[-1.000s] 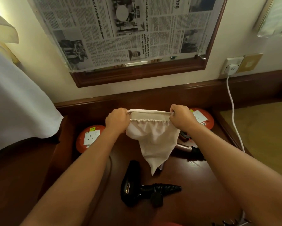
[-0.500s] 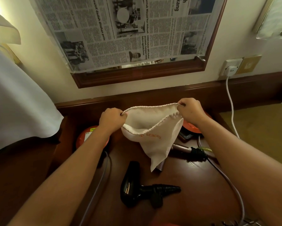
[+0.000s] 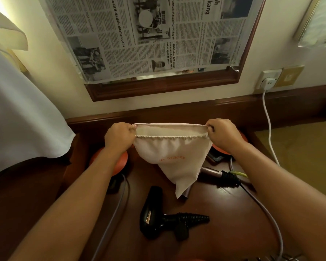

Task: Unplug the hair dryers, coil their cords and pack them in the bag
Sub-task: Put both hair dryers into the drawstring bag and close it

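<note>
Cloth bag [image 3: 174, 157] hangs in the air above the dark wooden counter [image 3: 224, 223], stretched wide at its mouth between both hands. Left hand [image 3: 118, 137] grips the left end of the hem with its fingers curled tight around the fabric; right hand [image 3: 223, 134] does the same at the right end, fingers folded over the rim. Between them the drawstring edge runs straight and gathered, and the bag's body drops to a point, with orange lettering on its front.

Below that point, 1 black hair dryer [image 3: 152, 213] lies flat on the counter, its ribbed black cord guard [image 3: 192, 218] pointing right. A second dryer, pinkish-metallic [image 3: 210, 171], lies farther back to the right, partly hidden behind the bag, with a black cord bundle [image 3: 229, 178] at its end. A grey cord [image 3: 262, 210] runs from that area toward the lower right edge, and another grey cord [image 3: 118, 206] passes under the left forearm.

2 round orange socket units sit near the back: one [image 3: 118, 164] under the left wrist, the other [image 3: 222, 150] mostly covered by the right hand. On the wall, a white plug [image 3: 267, 82] sits in a socket, its white cable [image 3: 268, 125] trailing down. Newspaper [image 3: 154, 34] covers the framed mirror above.
</note>
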The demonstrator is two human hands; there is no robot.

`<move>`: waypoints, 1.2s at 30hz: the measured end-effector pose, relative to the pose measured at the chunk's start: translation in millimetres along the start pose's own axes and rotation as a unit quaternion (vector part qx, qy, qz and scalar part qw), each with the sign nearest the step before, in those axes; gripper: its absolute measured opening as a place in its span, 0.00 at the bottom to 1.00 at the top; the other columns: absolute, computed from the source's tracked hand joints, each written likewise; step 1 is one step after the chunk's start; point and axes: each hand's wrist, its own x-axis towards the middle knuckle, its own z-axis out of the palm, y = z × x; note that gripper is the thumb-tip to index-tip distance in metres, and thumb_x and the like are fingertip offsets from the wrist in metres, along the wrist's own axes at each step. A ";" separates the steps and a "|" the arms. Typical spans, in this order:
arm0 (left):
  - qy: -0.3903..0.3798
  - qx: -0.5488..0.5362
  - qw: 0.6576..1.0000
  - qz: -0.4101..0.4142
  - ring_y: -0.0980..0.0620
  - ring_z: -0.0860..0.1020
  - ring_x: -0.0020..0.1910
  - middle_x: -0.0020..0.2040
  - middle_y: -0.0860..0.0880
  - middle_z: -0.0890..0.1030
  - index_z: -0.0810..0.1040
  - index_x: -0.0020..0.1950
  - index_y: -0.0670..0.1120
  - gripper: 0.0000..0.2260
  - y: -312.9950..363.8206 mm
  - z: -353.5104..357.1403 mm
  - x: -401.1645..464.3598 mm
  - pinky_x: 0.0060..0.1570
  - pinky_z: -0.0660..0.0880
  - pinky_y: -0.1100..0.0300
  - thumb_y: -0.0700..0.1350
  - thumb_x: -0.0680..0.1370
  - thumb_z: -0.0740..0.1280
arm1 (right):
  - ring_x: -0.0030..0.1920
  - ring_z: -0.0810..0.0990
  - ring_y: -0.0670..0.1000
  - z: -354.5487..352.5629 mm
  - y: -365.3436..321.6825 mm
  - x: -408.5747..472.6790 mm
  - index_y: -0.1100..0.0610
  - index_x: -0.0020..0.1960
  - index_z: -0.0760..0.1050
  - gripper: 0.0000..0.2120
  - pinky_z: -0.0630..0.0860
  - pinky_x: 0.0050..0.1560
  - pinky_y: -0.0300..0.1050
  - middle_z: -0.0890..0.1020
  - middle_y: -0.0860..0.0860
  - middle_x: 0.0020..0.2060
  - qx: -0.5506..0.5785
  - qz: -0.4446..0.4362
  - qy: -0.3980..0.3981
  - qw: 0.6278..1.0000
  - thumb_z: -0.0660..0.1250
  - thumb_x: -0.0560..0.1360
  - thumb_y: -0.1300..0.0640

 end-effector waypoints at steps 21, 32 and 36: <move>-0.117 -0.021 0.973 0.197 0.49 0.75 0.54 0.54 0.50 0.76 0.76 0.61 0.48 0.20 96.0 39.8 -14.0 0.52 0.75 0.49 0.61 0.78 0.62 | 0.42 0.77 0.52 -4.7 -54.4 17.7 0.50 0.44 0.79 0.07 0.72 0.47 0.48 0.80 0.48 0.36 0.151 0.035 -0.021 0.988 0.62 0.74 0.57; 0.073 -0.137 0.974 0.165 0.49 0.77 0.38 0.39 0.47 0.79 0.80 0.42 0.43 0.09 76.1 27.7 -4.4 0.37 0.75 0.52 0.45 0.77 0.64 | 0.47 0.72 0.52 21.3 -31.1 3.0 0.57 0.48 0.73 0.05 0.69 0.51 0.51 0.76 0.51 0.45 0.116 0.053 0.078 0.989 0.59 0.77 0.62; -0.008 -0.086 0.977 0.196 0.47 0.71 0.61 0.63 0.46 0.71 0.71 0.68 0.48 0.21 70.2 30.0 -9.1 0.57 0.73 0.51 0.50 0.75 0.66 | 0.44 0.76 0.52 14.5 -41.6 7.3 0.60 0.49 0.75 0.05 0.75 0.44 0.47 0.78 0.54 0.45 0.188 0.037 0.058 0.980 0.60 0.78 0.61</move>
